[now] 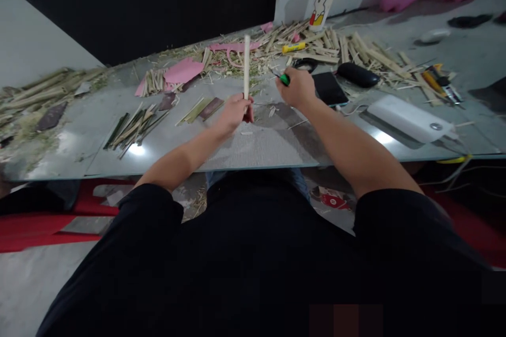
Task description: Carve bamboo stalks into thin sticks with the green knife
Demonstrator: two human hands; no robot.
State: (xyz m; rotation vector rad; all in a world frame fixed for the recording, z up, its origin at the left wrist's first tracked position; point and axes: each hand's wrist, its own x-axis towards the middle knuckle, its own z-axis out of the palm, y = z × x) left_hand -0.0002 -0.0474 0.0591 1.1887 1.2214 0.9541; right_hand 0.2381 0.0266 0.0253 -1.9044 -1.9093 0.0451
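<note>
My left hand (pixel 236 114) is closed around the lower end of a pale wooden strip (pixel 246 66), which points away from me above the table. A small knife with a green handle (pixel 284 79) sits in my right hand (pixel 298 87), its thin blade reaching left toward the strip but apart from it. Beneath my hands lies a grey work board (pixel 269 145) with a few shavings on it. To the left rest a bundle of thin green and tan strips (pixel 132 126) and a brown sandpaper piece (pixel 211 108).
Behind my hands, pink paper (pixel 184 70), a yellow glue tube (pixel 293 48) and piled wood strips (pixel 371 55) cover the table. Rightward are a black wallet-like item (pixel 330 88), a dark case (pixel 358 75) and a white power bank (pixel 409 118). A cup (pixel 323 2) stands behind.
</note>
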